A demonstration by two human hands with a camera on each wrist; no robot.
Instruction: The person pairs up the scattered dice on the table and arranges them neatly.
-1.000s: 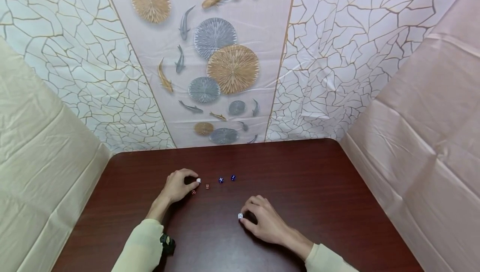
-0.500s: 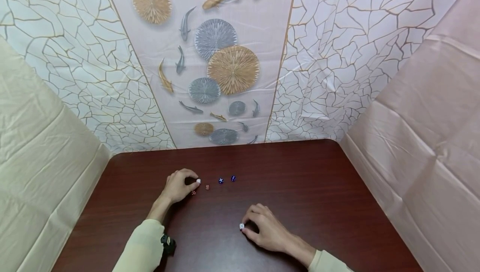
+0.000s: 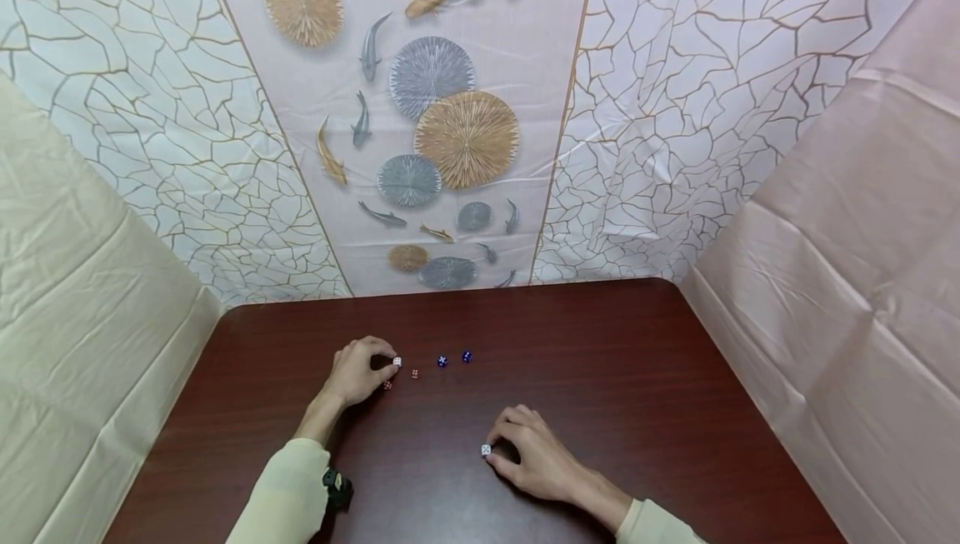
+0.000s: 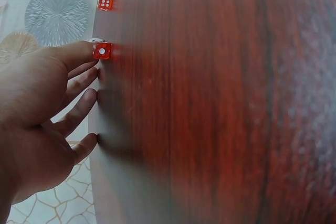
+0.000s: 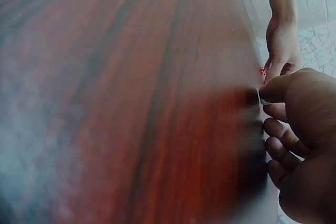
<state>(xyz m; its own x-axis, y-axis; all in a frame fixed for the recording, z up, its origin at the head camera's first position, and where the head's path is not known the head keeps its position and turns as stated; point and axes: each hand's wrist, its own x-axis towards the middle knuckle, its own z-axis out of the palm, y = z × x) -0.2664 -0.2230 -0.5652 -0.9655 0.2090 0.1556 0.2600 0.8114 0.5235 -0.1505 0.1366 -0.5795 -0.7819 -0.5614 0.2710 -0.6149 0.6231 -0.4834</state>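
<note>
My left hand (image 3: 352, 373) pinches a white die (image 3: 397, 361) between thumb and index finger on the dark red table. In the left wrist view its other fingertips touch the wood, and the thumb and a red die (image 4: 102, 51) hide most of the white one. That red die lies right beside the thumb; a second red die (image 3: 415, 374) is just to the right. Nearer the front, my right hand (image 3: 536, 456) holds another white die (image 3: 486, 450) by thumb and index finger. Only a sliver of it shows in the right wrist view, its remaining fingers curled loosely.
Two blue dice (image 3: 442, 361) lie apart to the right of the red ones. The glossy wooden table (image 3: 637, 377) ends at a patterned cloth (image 3: 465, 219) behind, with plain cloth at both sides. A black device (image 3: 337, 487) is strapped at the left wrist.
My right hand has come toward the near edge and slightly right with its white die. The left hand has stayed in place on its die, and the red and blue dice have not moved.
</note>
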